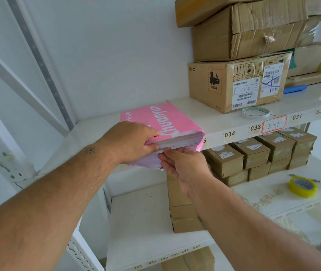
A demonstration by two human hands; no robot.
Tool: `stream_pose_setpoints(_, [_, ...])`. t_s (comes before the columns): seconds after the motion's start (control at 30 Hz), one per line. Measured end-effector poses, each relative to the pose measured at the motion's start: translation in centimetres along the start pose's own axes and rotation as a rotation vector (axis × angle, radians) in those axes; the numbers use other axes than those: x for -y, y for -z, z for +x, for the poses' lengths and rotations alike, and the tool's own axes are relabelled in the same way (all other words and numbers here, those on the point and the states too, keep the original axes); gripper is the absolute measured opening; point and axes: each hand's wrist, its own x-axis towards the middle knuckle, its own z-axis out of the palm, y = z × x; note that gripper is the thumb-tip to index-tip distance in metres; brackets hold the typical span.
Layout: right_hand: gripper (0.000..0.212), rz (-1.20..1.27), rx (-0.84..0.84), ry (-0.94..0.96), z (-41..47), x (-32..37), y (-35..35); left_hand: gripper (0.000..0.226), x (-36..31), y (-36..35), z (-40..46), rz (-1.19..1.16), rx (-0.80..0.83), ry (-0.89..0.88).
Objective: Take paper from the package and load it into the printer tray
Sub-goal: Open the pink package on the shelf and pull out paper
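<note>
Both hands work at the open end of a pink paper package on a white shelf.

At frame centre, the left hand [131,140] grips the pink package [161,122] from above, thumb pressed to the white paper stack [183,140]; the right hand [183,165] pinches the stack's lower sheets from beneath. The package overhangs the shelf [224,122] edge near label 034, with taped cardboard boxes [236,85] to the upper right.

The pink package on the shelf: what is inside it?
The pink package holds a stack of white paper, visible at its torn-open front end. How far the stack reaches back is hidden by the wrapper.
</note>
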Motion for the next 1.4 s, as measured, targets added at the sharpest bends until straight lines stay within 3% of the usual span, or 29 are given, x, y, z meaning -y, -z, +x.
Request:
stream_pose_setpoints(0.37, [0.011,-0.002,-0.024,-0.036,-0.5,0.2,0.1,0.049,0.3,-0.5,0.1,0.009,-0.004,-0.001])
stream_pose_setpoints(0.57, [0.016,0.016,-0.180,-0.056,0.2,0.3,-1.3,0.047,-0.1,-0.4,0.1,0.063,-0.018,-0.004])
stream_pose_setpoints(0.83, [0.009,-0.052,-0.176,-0.035,0.8,0.4,-1.7,0.040,-1.8,-0.1,1.7,0.255,0.025,-0.001])
stream_pose_setpoints(1.03, [0.010,-0.159,-0.194,0.000,1.3,0.5,-1.6,0.051,-2.3,-0.1,1.9,0.342,0.038,-0.006])
stream_pose_setpoints(1.27, [0.017,-0.237,-0.273,0.123,0.7,1.2,-2.4,0.047,-2.3,-0.6,2.4,0.333,-0.016,0.031])
stream_pose_setpoints(1.4, [0.037,-0.280,-0.255,0.157,-2.2,2.5,-2.2,0.042,-2.2,0.0,2.9,0.297,0.015,0.044])
